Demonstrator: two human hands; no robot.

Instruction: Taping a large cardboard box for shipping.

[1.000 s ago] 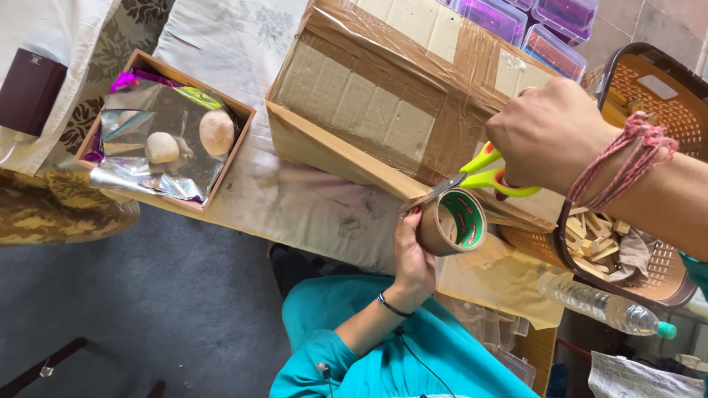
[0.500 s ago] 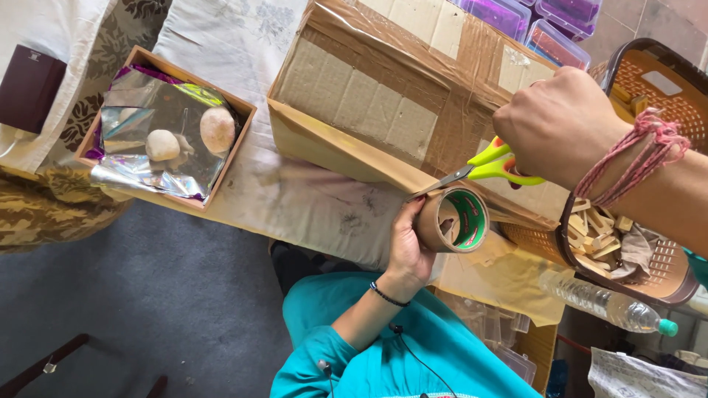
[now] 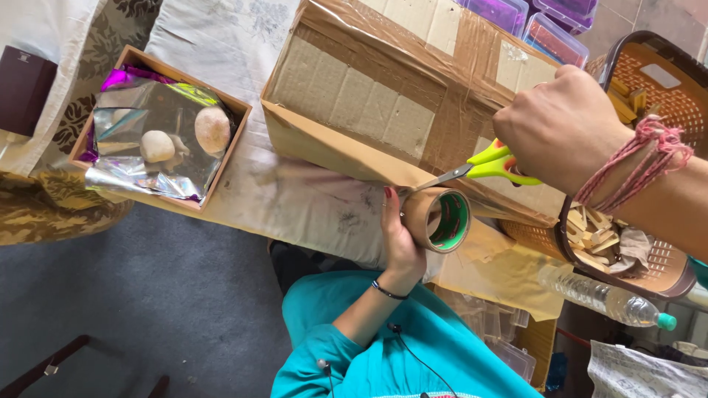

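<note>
The right hand (image 3: pixel 562 129) swallows the handles of the scissors (image 3: pixel 479 168) — its fingers can't be seen. Beside the scissors, the cardboard box (image 3: pixel 383 96) runs off the top edge; behind it, the orange basket (image 3: pixel 649 88) is cut off too.

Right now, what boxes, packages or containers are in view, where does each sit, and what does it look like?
Cardboard box: upper middle, large, brown, taped over with brown tape.
Small open box: on the left, brown walls, lined with shiny silver and purple foil, two pale round lumps inside.
Purple-lidded tubs: top edge, clear plastic.
Plastic basket: on the right, orange-brown mesh, wooden pieces inside.
Water bottle: lower right, clear, green cap, lying down.
</note>
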